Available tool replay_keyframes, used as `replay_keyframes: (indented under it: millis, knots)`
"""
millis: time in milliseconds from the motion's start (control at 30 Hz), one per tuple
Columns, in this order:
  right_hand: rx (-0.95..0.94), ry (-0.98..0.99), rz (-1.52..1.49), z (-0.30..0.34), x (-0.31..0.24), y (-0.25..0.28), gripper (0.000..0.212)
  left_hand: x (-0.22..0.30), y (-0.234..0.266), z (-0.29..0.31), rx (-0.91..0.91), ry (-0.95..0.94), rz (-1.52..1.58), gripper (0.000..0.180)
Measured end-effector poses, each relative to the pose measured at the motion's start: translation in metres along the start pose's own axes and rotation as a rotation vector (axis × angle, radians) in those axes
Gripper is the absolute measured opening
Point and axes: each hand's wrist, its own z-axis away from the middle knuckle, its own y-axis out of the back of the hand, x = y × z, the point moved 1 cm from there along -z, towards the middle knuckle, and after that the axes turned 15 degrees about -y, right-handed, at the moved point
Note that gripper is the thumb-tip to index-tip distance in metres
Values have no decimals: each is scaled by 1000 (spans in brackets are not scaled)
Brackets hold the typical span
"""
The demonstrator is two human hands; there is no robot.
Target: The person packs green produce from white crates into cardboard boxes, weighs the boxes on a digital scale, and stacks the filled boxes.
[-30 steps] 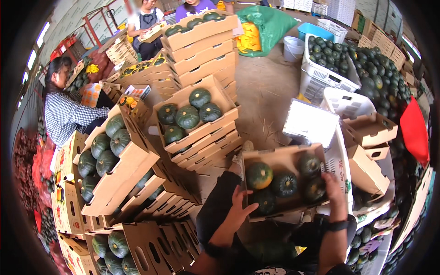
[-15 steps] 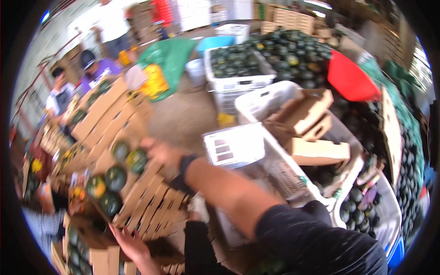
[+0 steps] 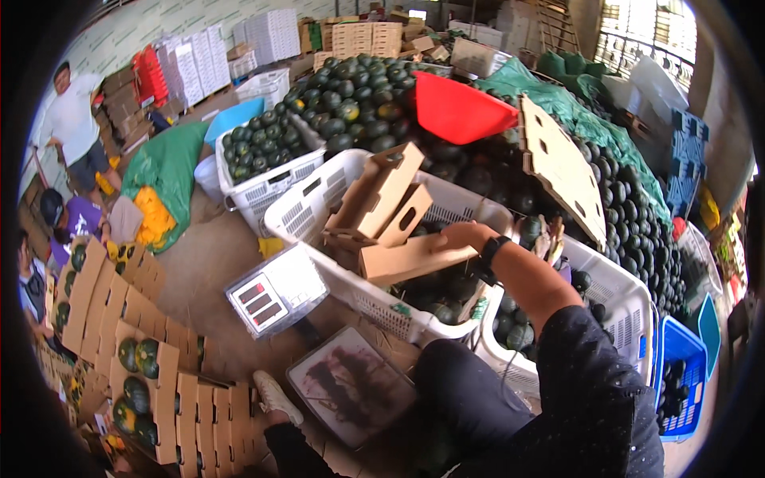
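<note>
My right hand (image 3: 464,237) reaches over a white plastic crate (image 3: 374,307), its fingers closed over the upper edge of a tan cardboard box (image 3: 410,256). That box lies tilted inside the crate, against more folded cardboard boxes (image 3: 378,191). Dark green pumpkins (image 3: 446,309) lie beneath them. My left hand cannot be made out; only dark clothing and shoes show toward the lower edge. At the lower left stands a stack of open cardboard trays (image 3: 199,414), the top one holding several green pumpkins (image 3: 137,394) with orange patches.
A scale display (image 3: 279,291) stands above a stained weighing platform (image 3: 351,386) before the crate. Behind rises a pumpkin heap (image 3: 358,88) with a red tub (image 3: 462,107) and a cardboard sheet (image 3: 562,167). A blue crate (image 3: 681,382) sits right. People (image 3: 76,119) are at the far left.
My right hand has moved from the tray of pumpkins on the left to the cardboard box in the white crate. The view has swung right, and my left hand has dropped out of sight.
</note>
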Motion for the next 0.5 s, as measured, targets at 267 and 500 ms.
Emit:
replay_keyframes:
  millis: [267, 500]
  knots:
    - [208, 285, -1184, 140, 78, 33, 51, 85, -2, -49, 118, -15, 372, 53]
    - [-824, 249, -1337, 266, 29, -86, 63, 158, -8, -71, 431, 79, 1054, 65]
